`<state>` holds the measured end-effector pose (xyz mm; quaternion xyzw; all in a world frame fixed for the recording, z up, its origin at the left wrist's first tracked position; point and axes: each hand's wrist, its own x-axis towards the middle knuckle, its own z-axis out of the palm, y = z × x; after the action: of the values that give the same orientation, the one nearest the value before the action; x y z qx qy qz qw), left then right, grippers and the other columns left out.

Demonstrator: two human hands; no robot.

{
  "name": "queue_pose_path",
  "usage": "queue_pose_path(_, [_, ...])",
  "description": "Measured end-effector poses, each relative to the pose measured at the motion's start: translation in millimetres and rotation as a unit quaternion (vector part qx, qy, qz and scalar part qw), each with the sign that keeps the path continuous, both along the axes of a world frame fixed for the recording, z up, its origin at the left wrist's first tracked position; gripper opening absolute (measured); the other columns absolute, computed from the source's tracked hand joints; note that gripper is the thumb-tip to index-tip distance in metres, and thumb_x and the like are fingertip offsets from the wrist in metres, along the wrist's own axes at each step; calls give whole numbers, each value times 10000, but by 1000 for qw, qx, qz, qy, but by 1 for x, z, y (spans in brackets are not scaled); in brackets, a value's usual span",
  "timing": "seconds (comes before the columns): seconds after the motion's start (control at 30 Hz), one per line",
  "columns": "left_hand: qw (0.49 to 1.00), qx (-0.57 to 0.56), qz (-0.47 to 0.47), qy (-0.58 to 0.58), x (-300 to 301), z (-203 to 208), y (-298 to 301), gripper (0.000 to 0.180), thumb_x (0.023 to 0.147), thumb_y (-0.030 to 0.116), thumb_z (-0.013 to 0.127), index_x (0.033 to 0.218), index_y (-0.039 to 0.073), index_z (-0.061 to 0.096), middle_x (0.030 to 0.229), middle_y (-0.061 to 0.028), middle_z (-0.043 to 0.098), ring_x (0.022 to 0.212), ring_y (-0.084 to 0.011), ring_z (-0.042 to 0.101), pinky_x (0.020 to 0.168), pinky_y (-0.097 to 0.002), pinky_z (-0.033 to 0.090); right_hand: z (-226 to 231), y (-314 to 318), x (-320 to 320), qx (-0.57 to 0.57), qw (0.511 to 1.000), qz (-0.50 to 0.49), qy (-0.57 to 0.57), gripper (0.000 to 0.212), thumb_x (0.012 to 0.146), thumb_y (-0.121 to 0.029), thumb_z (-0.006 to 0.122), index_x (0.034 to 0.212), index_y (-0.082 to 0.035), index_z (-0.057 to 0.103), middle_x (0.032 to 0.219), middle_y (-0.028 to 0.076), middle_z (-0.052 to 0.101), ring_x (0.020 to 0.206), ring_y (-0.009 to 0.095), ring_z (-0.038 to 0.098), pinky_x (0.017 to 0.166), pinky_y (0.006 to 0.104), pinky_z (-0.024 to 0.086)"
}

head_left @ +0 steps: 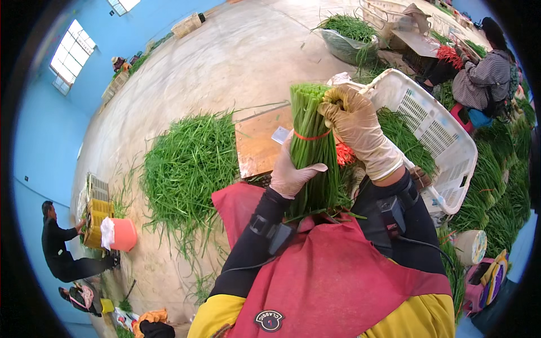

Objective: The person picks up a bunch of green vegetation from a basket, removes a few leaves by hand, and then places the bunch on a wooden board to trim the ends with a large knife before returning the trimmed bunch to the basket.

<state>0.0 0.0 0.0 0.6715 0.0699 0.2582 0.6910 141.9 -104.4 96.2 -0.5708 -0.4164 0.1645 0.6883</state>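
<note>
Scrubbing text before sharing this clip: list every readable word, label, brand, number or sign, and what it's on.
Dark patch on the red apron: light lettering, upside down, legible; wording withheld.
White tub, right: any print too small to read.
Pale card on the brown board: any print too small to read.
Green bundle: no text visible.

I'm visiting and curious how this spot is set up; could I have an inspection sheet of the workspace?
Surface: wooden board, pale card on it.
Job's things: upright green bundle, red band around it.
Clutter: loose green stalks heaped left of the board.
Hands: gloved left hand grips the bundle; gloved right hand curls at its upper right edge.
Cables: dark cable from the right forearm device.
Surroundings: white crate holding greens; seated person upper right.
</note>
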Motion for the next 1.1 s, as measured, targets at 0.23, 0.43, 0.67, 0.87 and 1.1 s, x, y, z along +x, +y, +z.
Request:
queue_pose_path(0.23, [999,39,22,31,-7,-9,-10,997,658,106,925,1452,-6,333,1334,-122,559,1209,-207,565,1036,-357,459,22,-16,7,105,985,-106,91,55,966,-95,635,979,-50,664,733,-34,588,595,48,521,548,187,430])
queue_pose_path(0.43, [992,127,14,9,-4,18,-8,701,711,33,852,1325,-25,520,1210,-116,623,1089,-232,599,948,-366,503,-31,-57,33,99,968,-223,-66,312,856,-129,717,1134,-55,598,953,16,611,825,122,538,738,289,446])
queue_pose_path(0.67, [996,64,-38,55,46,70,-26,649,739,-46,785,1329,-29,513,1163,-96,650,1042,-212,632,961,-372,497,-90,-63,-33,240,961,4,134,841,732,-168,867,1439,-66,424,1364,65,572,1258,175,518,1074,365,414])
queue_pose_path(0.87, [957,187,-188,-118,87,88,-109,993,678,-11,876,1493,33,310,1444,-112,442,1243,-217,507,1033,-369,446,-66,-136,-3,365,906,-112,185,763,756,-123,861,1405,-60,466,1325,53,596,1235,156,522,1063,351,425])
queue_pose_path(1.1, [857,276,-376,216,114,35,-167,744,767,-53,769,1430,19,439,1256,-53,601,1122,-173,568,975,-302,461,-86,-302,12,416,780,-408,231,615,808,-183,817,1323,-30,519,1140,67,654,1000,170,624,876,331,531])
